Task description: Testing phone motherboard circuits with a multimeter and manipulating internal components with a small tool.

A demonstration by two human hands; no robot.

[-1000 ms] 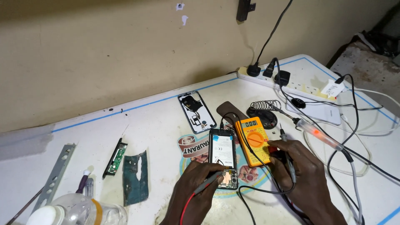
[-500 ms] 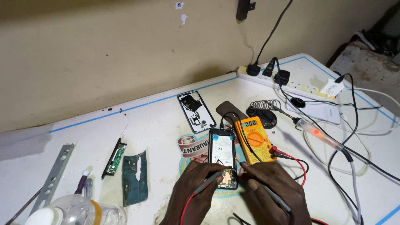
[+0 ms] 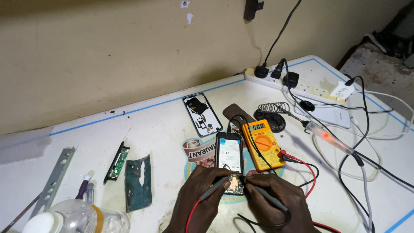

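The left hand [image 3: 202, 190] grips a grey probe [image 3: 214, 188], its tip set on the exposed board at the lower end of the opened phone [image 3: 230, 160]. The right hand [image 3: 276, 199] is closed round a second probe [image 3: 263, 195], whose tip meets the same board from the other side. The phone lies face down near the front of the worktop [image 3: 164, 129], its back off and the battery showing, between the two hands.

Just right of the phone, touching its edge, lies a yellow multimeter [image 3: 264, 144] with red and black leads [image 3: 302, 163] plugged into its lower right side. Behind the phone lies a phone back frame [image 3: 202, 114]. A soldering iron [image 3: 330, 138] with an orange glow in its handle lies well to the right. A power strip [image 3: 297, 84] sits by the wall. At the left lie a small green board [image 3: 117, 162] and a clear bottle [image 3: 77, 220].
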